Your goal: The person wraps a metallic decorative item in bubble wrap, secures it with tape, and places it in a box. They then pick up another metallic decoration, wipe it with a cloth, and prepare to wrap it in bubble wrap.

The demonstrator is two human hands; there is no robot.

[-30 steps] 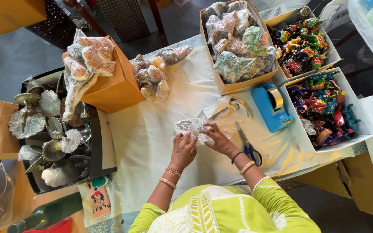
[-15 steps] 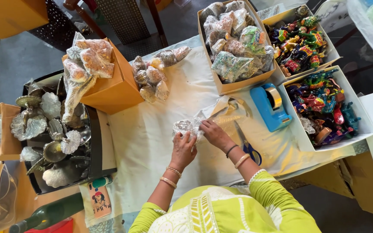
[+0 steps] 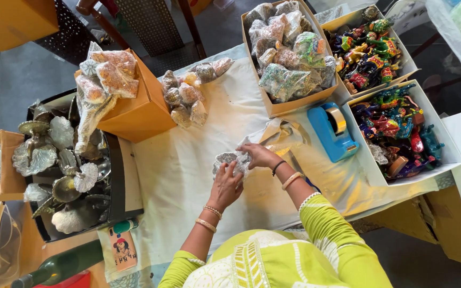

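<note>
Your left hand (image 3: 226,184) and right hand (image 3: 257,154) both close around the small silvery ornament (image 3: 227,159) in its clear wrap, which rests on the white cloth of the worktop (image 3: 188,165), just left of the blue tape dispenser (image 3: 333,130). Left fingers press from below while the right hand folds over the top, probably to keep the wrap tight; the plastic hides exactly how the fingertips grip. The dispenser sits within easy reach of your right hand, and behind it the cardboard box of wrapped pieces (image 3: 289,53) stands open. To the right of the dispenser are two white trays of painted figurines (image 3: 396,128). Well to its left, a black tray (image 3: 65,176) holds bare metal leaf dishes. Compared with a second ago, the ornament lies a little nearer the dispenser's side, your right hand has moved up over it, and the scissors then visible by your right wrist are now hidden.
</note>
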